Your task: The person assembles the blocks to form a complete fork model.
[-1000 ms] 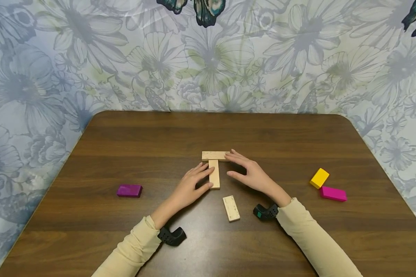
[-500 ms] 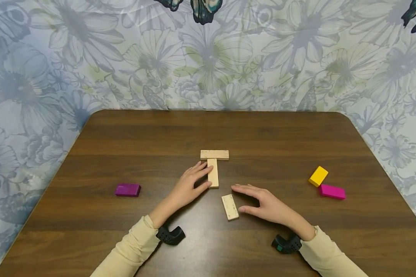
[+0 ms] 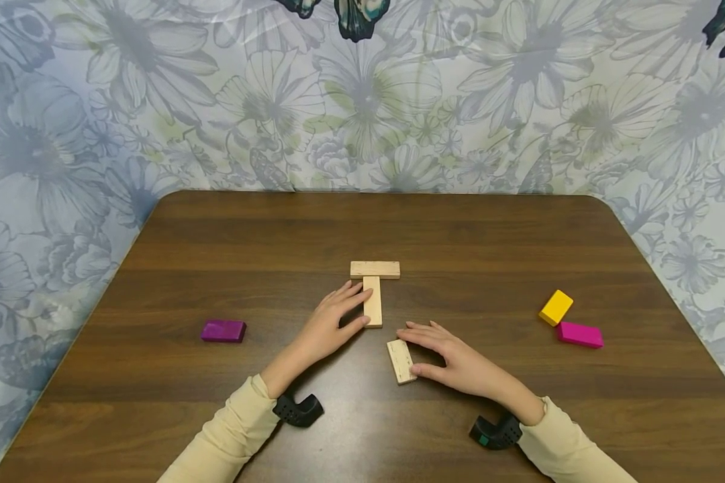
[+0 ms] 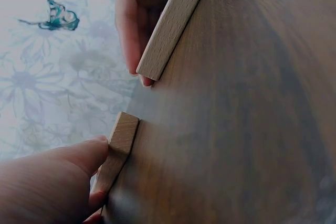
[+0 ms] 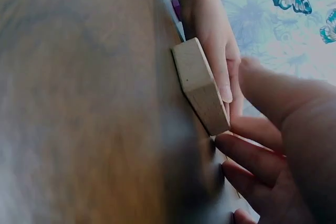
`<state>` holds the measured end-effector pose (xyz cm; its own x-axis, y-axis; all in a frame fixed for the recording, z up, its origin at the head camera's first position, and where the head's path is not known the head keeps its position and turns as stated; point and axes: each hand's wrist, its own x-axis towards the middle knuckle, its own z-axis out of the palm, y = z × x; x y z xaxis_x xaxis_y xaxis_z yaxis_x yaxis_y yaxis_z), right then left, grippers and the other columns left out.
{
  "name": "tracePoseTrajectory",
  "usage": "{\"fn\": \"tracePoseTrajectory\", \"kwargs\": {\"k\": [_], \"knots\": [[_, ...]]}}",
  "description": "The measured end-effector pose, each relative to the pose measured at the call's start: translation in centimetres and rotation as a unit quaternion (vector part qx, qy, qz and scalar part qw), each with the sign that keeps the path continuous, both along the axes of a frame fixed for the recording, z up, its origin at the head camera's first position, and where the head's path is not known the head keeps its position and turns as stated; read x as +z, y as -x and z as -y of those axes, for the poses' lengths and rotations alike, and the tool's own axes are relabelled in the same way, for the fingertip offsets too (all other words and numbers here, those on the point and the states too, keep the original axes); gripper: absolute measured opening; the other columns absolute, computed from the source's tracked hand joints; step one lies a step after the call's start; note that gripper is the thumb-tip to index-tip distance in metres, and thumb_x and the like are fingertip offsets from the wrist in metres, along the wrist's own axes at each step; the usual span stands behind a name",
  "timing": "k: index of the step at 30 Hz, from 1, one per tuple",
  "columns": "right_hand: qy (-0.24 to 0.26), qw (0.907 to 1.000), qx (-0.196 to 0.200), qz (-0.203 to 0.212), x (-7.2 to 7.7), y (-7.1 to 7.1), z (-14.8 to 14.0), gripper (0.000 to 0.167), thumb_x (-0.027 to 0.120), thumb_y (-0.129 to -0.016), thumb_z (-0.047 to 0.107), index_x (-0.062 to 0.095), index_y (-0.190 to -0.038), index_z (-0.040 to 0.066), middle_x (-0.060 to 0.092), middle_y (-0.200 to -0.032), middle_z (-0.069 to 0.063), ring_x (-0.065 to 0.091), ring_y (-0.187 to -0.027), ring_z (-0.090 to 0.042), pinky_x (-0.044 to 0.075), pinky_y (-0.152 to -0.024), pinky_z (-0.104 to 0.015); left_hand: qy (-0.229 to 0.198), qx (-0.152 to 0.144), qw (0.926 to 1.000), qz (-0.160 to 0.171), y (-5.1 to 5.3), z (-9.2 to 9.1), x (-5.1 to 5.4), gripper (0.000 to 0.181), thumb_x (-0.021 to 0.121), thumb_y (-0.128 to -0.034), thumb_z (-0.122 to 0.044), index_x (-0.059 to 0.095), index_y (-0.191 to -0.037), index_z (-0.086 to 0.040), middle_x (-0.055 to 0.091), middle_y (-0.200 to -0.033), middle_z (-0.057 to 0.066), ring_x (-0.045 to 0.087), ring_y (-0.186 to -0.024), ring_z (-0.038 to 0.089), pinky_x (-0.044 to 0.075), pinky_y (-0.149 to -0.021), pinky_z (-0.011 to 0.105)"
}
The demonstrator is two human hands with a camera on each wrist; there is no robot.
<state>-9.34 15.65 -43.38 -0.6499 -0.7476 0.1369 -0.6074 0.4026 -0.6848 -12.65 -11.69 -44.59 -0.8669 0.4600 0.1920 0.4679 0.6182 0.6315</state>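
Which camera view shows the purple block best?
The head view: the purple block lies there whole and uncovered. The right wrist view shows only a small piece near the picture's top; the left wrist view shows none of it.

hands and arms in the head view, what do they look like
The left hand and right hand are ungloved. Left sleeve and right sleeve are plain pale yellow. A curved black device sits at each wrist; the right one shows a small green patch.

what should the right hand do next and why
Perhaps gently close the right hand on the slanted wooden block: its thumb and fingers are right at that block's edges, while the left hand touches the T's stem block.
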Motion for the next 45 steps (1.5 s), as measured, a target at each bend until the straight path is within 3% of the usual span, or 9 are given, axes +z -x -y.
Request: {"fn": "tracePoseTrajectory", "kwargs": {"k": [19, 23, 26, 30, 35, 40, 42, 45], "knots": [[0.004, 0.9999, -0.012, -0.009, 0.1, -0.4, 0.5, 0.050, 0.069, -0.086, 0.031, 0.050, -0.127, 0.010, 0.048, -0.136, -0.002, 0.030, -0.133, -0.027, 0.016, -0.107, -0.050, -0.001, -0.003, 1.0000, -0.005, 0.0, -0.1, 0.1, 0.050, 0.060, -0.0932, -0.028, 0.047, -0.139, -0.012, 0.038, -0.143, 0.014, 0.024, -0.136, 0.028, 0.018, -0.107, 0.049], [0.008, 0.9995, -0.023, -0.020, 0.3, -0.7, 0.7, 0.051, 0.072, -0.084, 0.029, 0.050, -0.126, 0.011, 0.051, -0.129, 0.002, 0.040, -0.125, -0.021, 0.029, -0.103, -0.043, -0.007, -0.004, 0.9999, -0.008, 0.0, 0.0, 0.1, 0.049, 0.060, -0.0934, -0.027, 0.048, -0.139, -0.011, 0.038, -0.143, 0.014, 0.025, -0.135, 0.028, 0.018, -0.107, 0.050], [0.042, 0.9986, -0.025, -0.021, 0.2, -0.8, 1.0, 0.048, 0.074, -0.082, 0.020, 0.051, -0.123, 0.011, 0.054, -0.116, 0.002, 0.052, -0.106, -0.014, 0.044, -0.088, -0.034, -0.010, -0.006, 0.9999, -0.009, 0.0, 0.0, 0.2, 0.049, 0.060, -0.0934, -0.026, 0.048, -0.138, -0.010, 0.039, -0.143, 0.015, 0.025, -0.135, 0.029, 0.018, -0.107, 0.051], [0.110, 0.9930, -0.037, 0.018, -0.3, -0.9, 1.6, 0.043, 0.073, -0.080, 0.003, 0.053, -0.118, 0.007, 0.057, -0.099, -0.002, 0.059, -0.082, -0.012, 0.052, -0.069, -0.027, -0.010, -0.007, 0.9999, -0.010, 0.0, 0.0, 0.2, 0.049, 0.060, -0.0934, -0.026, 0.048, -0.138, -0.010, 0.038, -0.143, 0.015, 0.025, -0.135, 0.029, 0.018, -0.106, 0.051], [0.166, 0.9824, -0.067, 0.052, 0.6, -1.1, 3.1, 0.035, 0.068, -0.079, -0.011, 0.057, -0.110, -0.001, 0.059, -0.095, -0.011, 0.064, -0.075, -0.019, 0.054, -0.062, -0.029, -0.009, -0.005, 0.9999, -0.010, 0.0, 0.0, 0.2, 0.049, 0.059, -0.0935, -0.026, 0.048, -0.138, -0.011, 0.038, -0.143, 0.014, 0.025, -0.135, 0.028, 0.018, -0.107, 0.051], [0.184, 0.9757, -0.076, 0.091, 2.7, -0.9, 4.8, 0.026, 0.064, -0.080, -0.014, 0.058, -0.105, -0.008, 0.061, -0.095, -0.019, 0.065, -0.071, -0.028, 0.053, -0.060, -0.029, -0.008, -0.002, 0.9999, -0.008, 0.1, 0.0, 0.1, 0.048, 0.059, -0.0937, -0.026, 0.048, -0.138, -0.011, 0.039, -0.143, 0.014, 0.024, -0.136, 0.028, 0.018, -0.107, 0.051], [0.179, 0.9741, -0.086, 0.108, 2.7, -0.6, 5.4, 0.024, 0.064, -0.082, -0.013, 0.058, -0.105, -0.009, 0.061, -0.096, -0.020, 0.065, -0.071, -0.029, 0.053, -0.060, -0.028, -0.008, -0.003, 0.9999, -0.008, 0.1, 0.0, 0.0, 0.048, 0.059, -0.0937, -0.026, 0.048, -0.138, -0.011, 0.039, -0.143, 0.014, 0.024, -0.135, 0.028, 0.018, -0.107, 0.051], [0.173, 0.9719, -0.104, 0.121, 1.7, 0.0, 5.9, 0.024, 0.064, -0.083, -0.011, 0.059, -0.106, -0.007, 0.062, -0.098, -0.018, 0.065, -0.072, -0.028, 0.053, -0.061, -0.028, -0.007, -0.004, 0.9999, -0.007, 0.1, 0.0, 0.0, 0.049, 0.059, -0.0937, -0.027, 0.048, -0.139, -0.012, 0.038, -0.143, 0.014, 0.024, -0.136, 0.028, 0.017, -0.107, 0.050]]}}
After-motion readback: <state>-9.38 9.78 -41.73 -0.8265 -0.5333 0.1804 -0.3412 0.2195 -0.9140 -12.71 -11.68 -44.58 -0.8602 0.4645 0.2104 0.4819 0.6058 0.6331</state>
